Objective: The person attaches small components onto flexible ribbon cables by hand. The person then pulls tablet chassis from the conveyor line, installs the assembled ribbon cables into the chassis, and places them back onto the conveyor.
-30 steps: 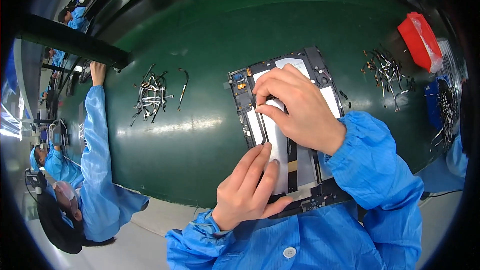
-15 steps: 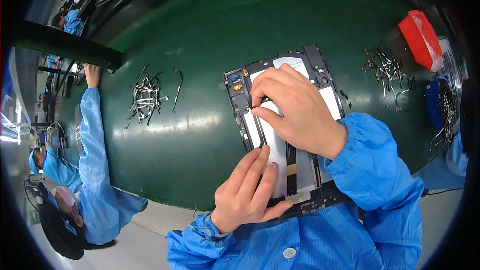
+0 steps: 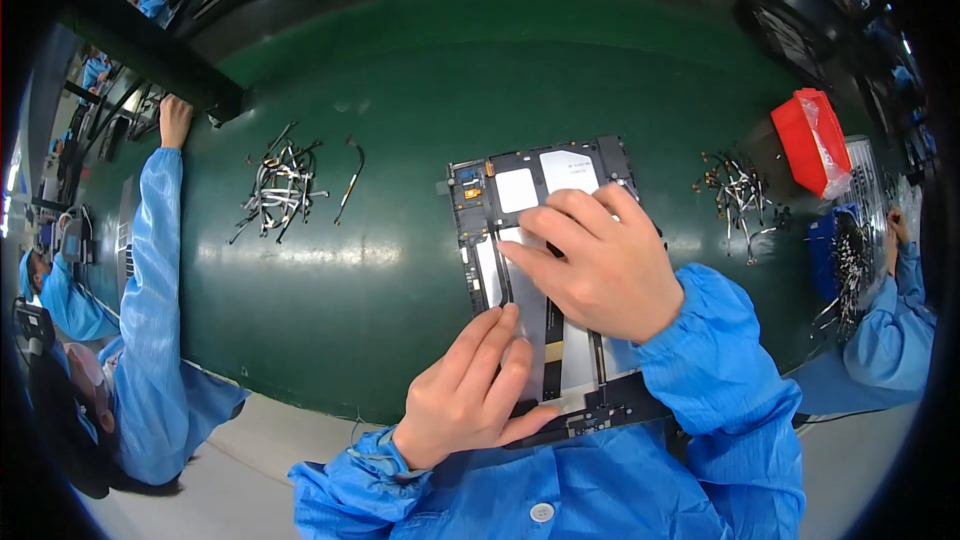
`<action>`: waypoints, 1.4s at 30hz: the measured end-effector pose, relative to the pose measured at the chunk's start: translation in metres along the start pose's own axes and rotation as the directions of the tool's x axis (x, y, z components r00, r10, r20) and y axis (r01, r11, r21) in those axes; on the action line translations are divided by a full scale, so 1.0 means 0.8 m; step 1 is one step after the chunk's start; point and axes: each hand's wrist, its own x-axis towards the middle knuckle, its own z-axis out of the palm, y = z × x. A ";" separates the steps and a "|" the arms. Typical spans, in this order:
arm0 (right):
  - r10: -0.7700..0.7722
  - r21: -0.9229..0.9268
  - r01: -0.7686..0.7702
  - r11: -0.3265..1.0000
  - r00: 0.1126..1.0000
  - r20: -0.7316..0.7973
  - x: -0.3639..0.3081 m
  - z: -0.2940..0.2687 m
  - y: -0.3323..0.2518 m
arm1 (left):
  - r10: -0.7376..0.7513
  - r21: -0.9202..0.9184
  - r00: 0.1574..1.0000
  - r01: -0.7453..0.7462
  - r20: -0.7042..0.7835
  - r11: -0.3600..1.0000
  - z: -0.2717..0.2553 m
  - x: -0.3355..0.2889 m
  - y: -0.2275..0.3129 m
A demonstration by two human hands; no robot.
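An opened tablet (image 3: 518, 190) lies on the green table before me, its silver-white battery panels and dark circuit parts exposed. A thin black flex cable (image 3: 504, 285) runs along its left side. My left hand (image 3: 465, 390) rests at the cable's lower end, fingertips pressed on it and thumb stretched apart across the lower part. Higher up, my right hand (image 3: 605, 265) reaches over the tablet with bent, separated fingers; one extended digit touches near the cable's upper end. The right palm hides part of the battery area.
Loose flex cables form a pile (image 3: 280, 185) at left, with a single cable (image 3: 350, 180) beside it. Another cable pile (image 3: 738, 190) lies right, near a red bin (image 3: 812, 145) and a blue bin (image 3: 823, 255) of cables. Co-workers' sleeves (image 3: 155, 250) border the table.
The whole view has shifted slightly. My right hand's fingertips, earlier closed together at the cable's upper end, are now spread apart. My left fingers stay on the cable's lower end.
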 end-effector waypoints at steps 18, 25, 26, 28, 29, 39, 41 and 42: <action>0.676 0.145 -0.706 0.694 0.707 0.206 -0.098 -0.086 -0.047 | -0.272 -0.427 0.957 0.290 0.105 0.856 -0.014 -0.043 -0.005; 0.641 0.579 -0.619 0.531 0.740 0.203 -0.099 -0.085 -0.053 | -0.467 -0.832 0.875 0.349 0.125 0.431 0.013 -0.070 -0.002; 0.628 0.721 -0.560 0.408 0.746 0.224 -0.088 -0.091 -0.053 | -0.472 -0.850 0.869 0.357 0.149 0.389 0.012 -0.068 -0.006; 0.551 0.838 -0.453 0.304 0.801 0.233 -0.067 -0.108 -0.044 | -0.409 -0.853 0.905 0.303 0.117 0.426 -0.010 -0.049 -0.024; 0.559 0.865 -0.390 0.316 0.813 0.163 -0.057 -0.111 -0.031 | -0.391 -0.849 0.915 0.280 0.096 0.448 -0.023 -0.033 -0.037; 0.869 0.945 -0.286 0.156 0.495 0.006 0.048 -0.012 0.215 | -0.277 0.267 0.874 0.400 -0.400 0.877 0.001 0.065 -0.240; 0.906 0.937 -0.294 0.188 0.420 -0.050 0.072 0.028 0.250 | -0.327 0.230 0.865 0.431 -0.380 0.873 0.007 0.058 -0.241; 0.917 0.939 -0.275 0.205 0.391 -0.085 0.081 0.052 0.269 | -0.328 0.220 0.860 0.433 -0.390 0.874 0.010 0.055 -0.242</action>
